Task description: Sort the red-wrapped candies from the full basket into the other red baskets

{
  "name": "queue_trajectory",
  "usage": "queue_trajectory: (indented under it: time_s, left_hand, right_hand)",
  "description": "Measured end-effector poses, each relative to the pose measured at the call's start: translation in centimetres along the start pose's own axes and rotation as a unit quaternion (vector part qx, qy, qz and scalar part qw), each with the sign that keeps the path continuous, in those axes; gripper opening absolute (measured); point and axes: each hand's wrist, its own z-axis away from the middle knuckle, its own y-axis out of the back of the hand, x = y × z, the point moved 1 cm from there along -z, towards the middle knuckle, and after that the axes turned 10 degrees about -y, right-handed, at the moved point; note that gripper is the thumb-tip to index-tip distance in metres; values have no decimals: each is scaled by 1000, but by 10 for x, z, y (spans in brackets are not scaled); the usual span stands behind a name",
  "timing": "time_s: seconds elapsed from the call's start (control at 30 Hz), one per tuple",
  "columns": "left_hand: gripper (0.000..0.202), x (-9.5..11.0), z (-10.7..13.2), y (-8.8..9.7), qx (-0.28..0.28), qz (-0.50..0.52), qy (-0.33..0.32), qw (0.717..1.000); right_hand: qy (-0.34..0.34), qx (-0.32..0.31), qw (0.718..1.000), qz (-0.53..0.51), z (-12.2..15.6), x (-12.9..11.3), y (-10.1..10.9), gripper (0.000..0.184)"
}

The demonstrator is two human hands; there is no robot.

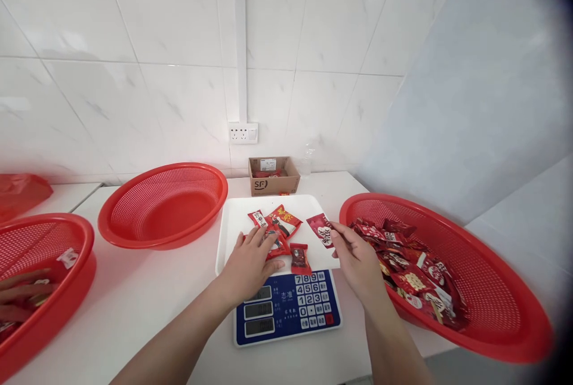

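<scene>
My right hand [356, 259] pinches a dark red snack packet [319, 229] with white lettering, held over the right part of the scale's white tray [233, 213]. My left hand [250, 264] rests palm down with fingers spread on several small red snack packets [283, 219] lying on that tray. Apart from the fingertips, a small dark red packet [299, 258] lies at the tray's near edge. Below the tray is the blue keypad panel [289, 308] of the scale, its displays partly behind my left wrist. Part of the packets under my left hand is hidden.
A red basket [501, 289] of mixed packets stands at the right. Another red basket [162, 212] sits at the back left. At far left, fingers of another person [27, 292] reach into a third basket [78, 242]. A cardboard box [274, 185] stands behind the scale, beside a clear bottle [308, 158].
</scene>
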Motion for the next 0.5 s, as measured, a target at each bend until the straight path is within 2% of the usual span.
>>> queue_trajectory:
  time_s: [0.1,0.27,0.4,0.5]
  left_hand:
    - [59,0,-3,2,-17,7,-3,1000]
    - [77,1,-12,13,-39,25,-26,999]
    - [80,15,-28,11,-80,18,-73,994]
    - [84,19,-43,3,-114,-2,-71,991]
  right_hand:
    - [-40,20,997,-63,1,5,7,44]
    - [-103,110,979,-136,-3,29,25,50]
    - [-99,156,969,-167,-11,45,31,52]
    - [-95,160,967,-172,-17,54,32,53]
